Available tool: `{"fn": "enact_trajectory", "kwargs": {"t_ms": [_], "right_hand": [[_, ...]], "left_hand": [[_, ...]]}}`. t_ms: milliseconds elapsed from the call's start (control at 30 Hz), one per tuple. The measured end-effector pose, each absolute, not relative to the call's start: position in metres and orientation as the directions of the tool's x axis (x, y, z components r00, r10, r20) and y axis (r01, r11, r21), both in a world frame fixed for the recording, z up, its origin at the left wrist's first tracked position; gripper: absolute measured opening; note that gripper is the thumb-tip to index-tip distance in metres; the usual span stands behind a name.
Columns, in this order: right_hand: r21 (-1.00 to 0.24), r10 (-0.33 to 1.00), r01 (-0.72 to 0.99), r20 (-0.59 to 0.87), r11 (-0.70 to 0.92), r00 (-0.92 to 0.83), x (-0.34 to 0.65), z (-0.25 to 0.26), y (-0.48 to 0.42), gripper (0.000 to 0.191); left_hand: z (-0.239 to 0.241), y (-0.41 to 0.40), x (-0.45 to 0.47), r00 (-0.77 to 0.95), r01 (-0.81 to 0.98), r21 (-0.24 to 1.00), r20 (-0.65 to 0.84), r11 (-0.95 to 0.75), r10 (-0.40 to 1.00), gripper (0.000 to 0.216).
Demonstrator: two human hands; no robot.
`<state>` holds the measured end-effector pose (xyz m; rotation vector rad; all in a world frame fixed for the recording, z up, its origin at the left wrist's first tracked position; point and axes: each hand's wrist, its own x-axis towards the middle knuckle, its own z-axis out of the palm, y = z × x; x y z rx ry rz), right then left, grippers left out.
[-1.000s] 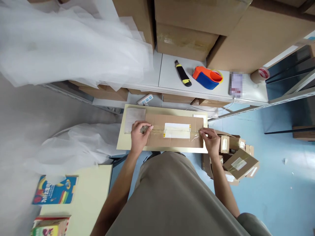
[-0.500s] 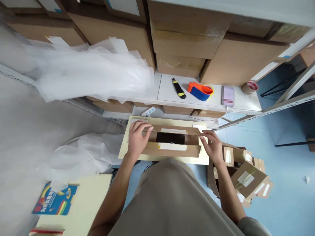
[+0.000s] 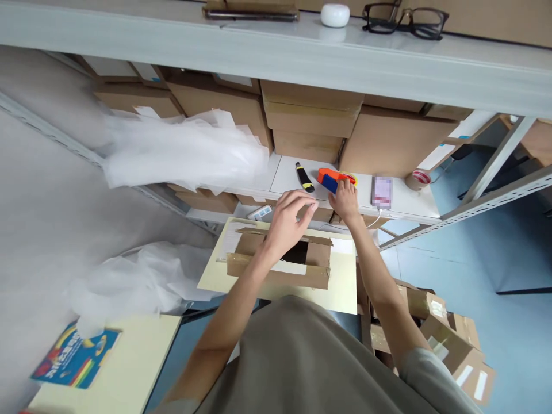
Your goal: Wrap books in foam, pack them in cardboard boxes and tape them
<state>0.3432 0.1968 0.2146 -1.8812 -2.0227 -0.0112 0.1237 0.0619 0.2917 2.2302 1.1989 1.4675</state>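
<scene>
A flat cardboard box [image 3: 276,275] lies on a pale yellow table [image 3: 345,282] in front of me, its top flaps spread and a dark opening between them. My left hand [image 3: 290,220] hovers above the box with fingers loosely curled and apart, holding nothing. My right hand [image 3: 344,198] reaches to the white shelf and rests on the orange and blue tape dispenser [image 3: 330,178], fingers curled over it.
A black and yellow utility knife [image 3: 304,177], a phone [image 3: 382,191] and a tape roll [image 3: 417,179] lie on the white shelf [image 3: 405,204]. Stacked cartons [image 3: 310,123] fill the shelf behind. White foam wrap [image 3: 185,152] hangs left. Small boxes [image 3: 448,339] sit on the floor at right.
The box flaps came apart after the tape seam was worked. Both hands left the box: the right went up to the tape dispenser, the left rose above the box. My view tilted upward.
</scene>
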Motion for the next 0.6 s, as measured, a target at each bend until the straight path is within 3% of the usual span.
{"fn": "enact_trajectory", "kwargs": {"t_ms": [167, 333, 467, 600], "right_hand": [[-0.183, 0.959, 0.983, 0.283, 0.020, 0.034, 0.339, 0.201, 0.215, 0.044], [-0.192, 0.963, 0.979, 0.269, 0.075, -0.021, 0.353, 0.195, 0.221, 0.037], [-0.491, 0.946, 0.853, 0.325, 0.178, -0.010, 0.364, 0.195, 0.194, 0.037], [-0.851, 0.945, 0.411, 0.296, 0.326, -0.138, 0.359, 0.216, 0.123, 0.050]], "left_hand": [[0.282, 0.040, 0.134, 0.133, 0.495, 0.601, 0.661, -0.627, 0.738, 0.024], [0.271, 0.016, 0.133, 0.048, 0.479, 0.662, 0.637, -0.577, 0.770, 0.017], [0.265, -0.003, 0.130, -0.040, 0.451, 0.738, 0.579, -0.503, 0.814, 0.016], [0.257, -0.011, 0.129, -0.091, 0.405, 0.820, 0.477, -0.405, 0.874, 0.019]]}}
